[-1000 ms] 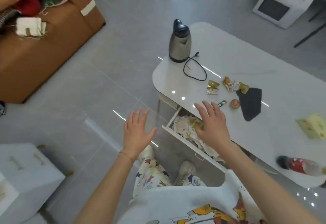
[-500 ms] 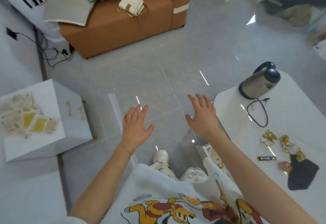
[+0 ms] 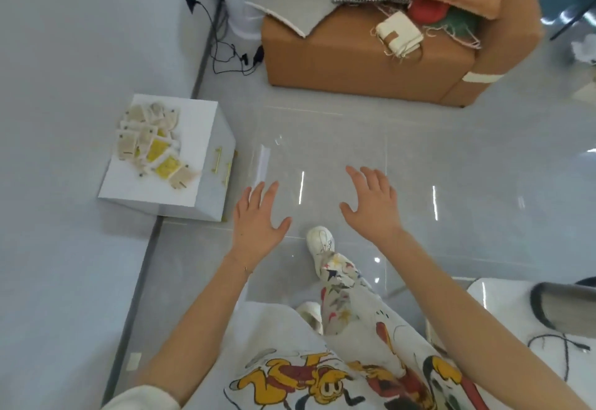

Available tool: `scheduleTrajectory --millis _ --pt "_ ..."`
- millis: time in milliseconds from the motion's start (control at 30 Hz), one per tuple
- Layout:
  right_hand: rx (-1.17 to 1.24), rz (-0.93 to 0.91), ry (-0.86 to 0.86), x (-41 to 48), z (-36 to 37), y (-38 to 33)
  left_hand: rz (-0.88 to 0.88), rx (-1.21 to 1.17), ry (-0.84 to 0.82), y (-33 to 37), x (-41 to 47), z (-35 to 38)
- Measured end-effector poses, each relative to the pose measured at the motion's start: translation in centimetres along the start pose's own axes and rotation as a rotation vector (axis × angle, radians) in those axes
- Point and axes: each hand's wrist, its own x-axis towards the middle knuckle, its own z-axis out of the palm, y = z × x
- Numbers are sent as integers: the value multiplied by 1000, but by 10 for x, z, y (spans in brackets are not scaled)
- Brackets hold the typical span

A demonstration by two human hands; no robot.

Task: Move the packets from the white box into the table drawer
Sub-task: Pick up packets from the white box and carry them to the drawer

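Both my hands are out in front of me over the glossy grey tiled floor (image 3: pixel 419 151); my left hand (image 3: pixel 258 222) is flat with fingers spread and nothing in it; my right hand (image 3: pixel 371 203) is the same, palm down, empty, well apart from the left; ahead and to my left sits the white cube-shaped box with gold handles (image 3: pixel 206 138), against the pale wall; on its top lies a loose heap of small cream and yellow paper packets (image 3: pixel 151 148), overlapping one another, a good dozen or so by my reckoning; so there is plenty left to carry; the table drawer is not in view from here, only a corner of the white rounded tabletop (image 3: pixel 503 313) at my lower right with a black cord (image 3: pixel 554 348) on it, so I cannot say how many packets are already in; my judgement is that I am between trips, empty-handed, and the next thing is to reach the box and gather another handful.
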Motion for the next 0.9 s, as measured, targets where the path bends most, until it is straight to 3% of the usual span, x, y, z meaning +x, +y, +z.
scheduleTrajectory --millis 467,700,900 --pt "-136 -438 -215 252 -16 -120 -487 -136 246 -93 128 -61" --pt "-190 -594 -275 330 1 -200 -722 -201 283 -147 138 -80" --pt "-232 -685 -350 376 42 -287 -818 -228 297 -222 150 -104"
